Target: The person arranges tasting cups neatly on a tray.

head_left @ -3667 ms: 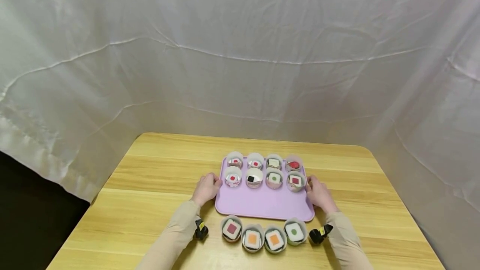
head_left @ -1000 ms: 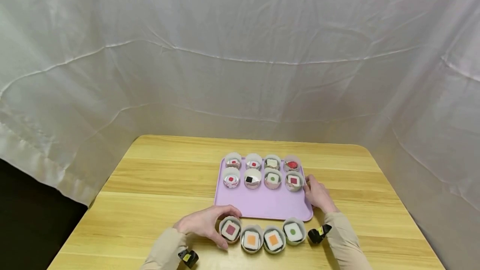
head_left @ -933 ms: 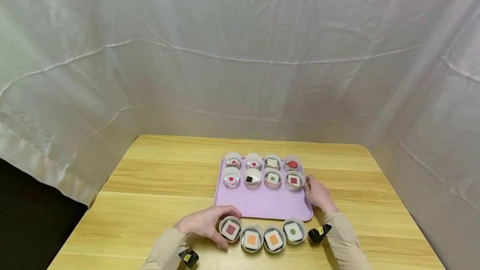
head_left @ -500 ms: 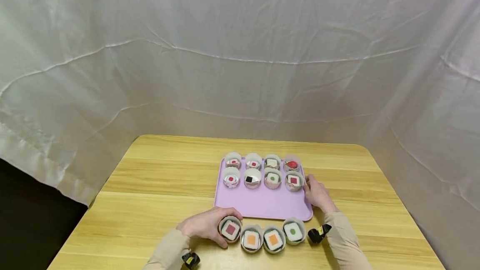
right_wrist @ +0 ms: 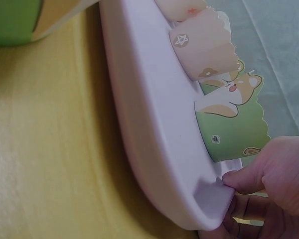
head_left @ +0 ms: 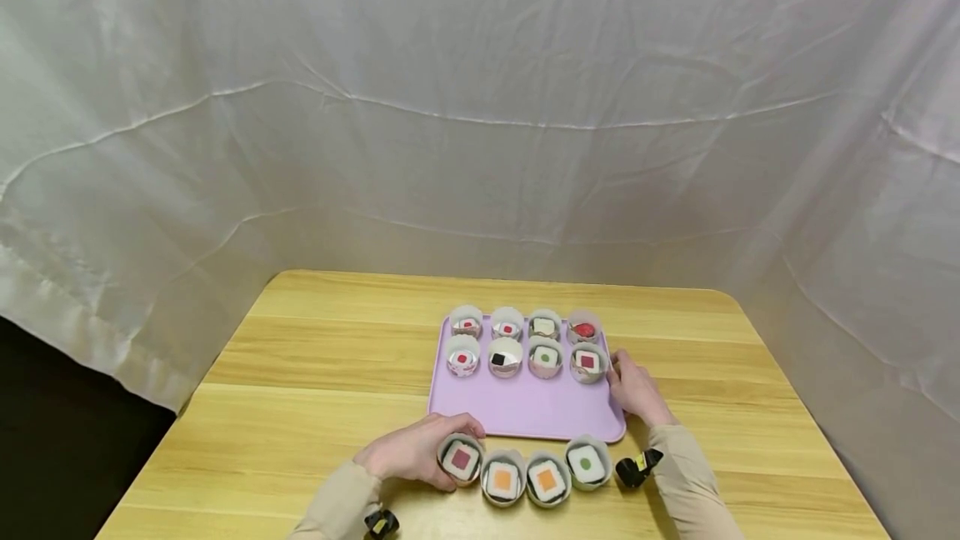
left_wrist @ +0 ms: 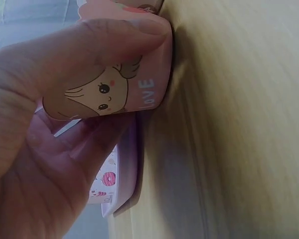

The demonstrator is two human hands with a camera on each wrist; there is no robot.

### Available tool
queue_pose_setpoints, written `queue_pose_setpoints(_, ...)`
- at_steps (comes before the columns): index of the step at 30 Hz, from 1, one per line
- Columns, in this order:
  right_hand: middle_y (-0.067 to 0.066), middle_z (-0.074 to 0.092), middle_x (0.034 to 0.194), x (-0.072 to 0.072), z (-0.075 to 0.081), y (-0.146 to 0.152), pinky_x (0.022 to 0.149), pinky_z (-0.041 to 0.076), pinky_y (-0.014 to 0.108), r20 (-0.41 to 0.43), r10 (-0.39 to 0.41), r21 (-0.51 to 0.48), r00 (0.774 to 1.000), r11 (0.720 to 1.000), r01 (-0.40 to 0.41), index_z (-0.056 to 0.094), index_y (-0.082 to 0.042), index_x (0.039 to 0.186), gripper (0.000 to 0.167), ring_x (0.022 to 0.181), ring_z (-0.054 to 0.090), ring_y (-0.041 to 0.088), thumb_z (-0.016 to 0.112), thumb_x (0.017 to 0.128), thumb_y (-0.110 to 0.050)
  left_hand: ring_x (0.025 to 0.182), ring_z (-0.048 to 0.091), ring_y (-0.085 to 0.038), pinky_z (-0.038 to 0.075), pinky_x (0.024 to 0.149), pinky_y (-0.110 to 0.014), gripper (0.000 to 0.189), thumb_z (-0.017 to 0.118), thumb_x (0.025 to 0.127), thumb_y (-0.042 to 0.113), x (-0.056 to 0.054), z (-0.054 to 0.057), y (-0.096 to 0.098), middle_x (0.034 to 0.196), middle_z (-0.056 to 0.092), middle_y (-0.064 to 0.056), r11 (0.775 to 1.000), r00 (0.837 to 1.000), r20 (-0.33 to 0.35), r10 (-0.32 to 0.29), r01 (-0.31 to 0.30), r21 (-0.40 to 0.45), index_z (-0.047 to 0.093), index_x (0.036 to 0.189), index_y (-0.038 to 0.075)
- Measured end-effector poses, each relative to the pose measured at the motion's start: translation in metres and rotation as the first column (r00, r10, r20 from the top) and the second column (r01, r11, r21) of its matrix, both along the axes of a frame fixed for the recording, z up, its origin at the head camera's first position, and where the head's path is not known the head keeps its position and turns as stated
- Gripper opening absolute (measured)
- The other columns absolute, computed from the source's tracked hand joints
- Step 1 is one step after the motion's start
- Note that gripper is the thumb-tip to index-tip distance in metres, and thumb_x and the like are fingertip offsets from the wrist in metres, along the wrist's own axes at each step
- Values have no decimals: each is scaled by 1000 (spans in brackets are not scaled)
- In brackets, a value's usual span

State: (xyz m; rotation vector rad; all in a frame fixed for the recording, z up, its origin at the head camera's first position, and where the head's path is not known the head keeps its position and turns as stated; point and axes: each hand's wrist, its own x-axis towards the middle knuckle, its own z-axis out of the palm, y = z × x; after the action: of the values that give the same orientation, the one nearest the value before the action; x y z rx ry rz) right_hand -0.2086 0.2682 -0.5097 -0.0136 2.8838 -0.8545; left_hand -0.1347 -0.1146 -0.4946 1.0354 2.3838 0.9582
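My left hand (head_left: 416,450) has its thumb and fingers round a paper cupcake cup (head_left: 447,477) at the left end of the near row. Inside that cup sits a white square piece with a dark red centre (head_left: 461,459). In the left wrist view the thumb (left_wrist: 134,35) lies across the cup's pink side, which bears a cartoon girl and "LOVE". My right hand (head_left: 637,392) pinches the right edge of a lilac tray (head_left: 517,412). The right wrist view has its thumb on the tray's rim (right_wrist: 214,199), close by a green cup with a dog print (right_wrist: 231,124).
Two rows of filled paper cups, among them one with a black-centred piece (head_left: 506,359), stand on the tray's far half. On the wooden table (head_left: 315,357), two orange-centred pieces (head_left: 502,480) and a green-centred one (head_left: 587,465) sit in cups before the tray. Grey curtains (head_left: 480,173) surround the table.
My left hand has let go of the tray's left edge, come nearer to the leftmost front cup, and closed its fingers round it. The right hand keeps its hold on the tray.
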Motion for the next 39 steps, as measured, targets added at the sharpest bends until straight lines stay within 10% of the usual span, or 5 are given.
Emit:
queue_pose_setpoints(21, 27, 66, 106, 0, -1, 0, 63, 49, 37, -19, 3, 18, 1000, 1000, -3, 48, 4, 124, 26, 82, 64, 31, 46, 102, -11, 94, 65, -2, 54, 87, -19, 67, 86, 74, 9, -2, 18, -4, 110, 73, -1, 998, 997, -58, 56, -54, 42, 52, 131, 12)
queue_pose_setpoints(39, 27, 67, 103, 0, 0, 0, 67, 51, 42, -37, 12, 25, 999, 1000, -11, 49, 4, 123, 26, 82, 64, 31, 47, 102, -10, 101, 70, -18, 58, 91, -28, 73, 86, 73, 5, -13, 17, 2, 116, 73, -8, 969, 972, -85, 219, -206, 139, 49, 137, 8)
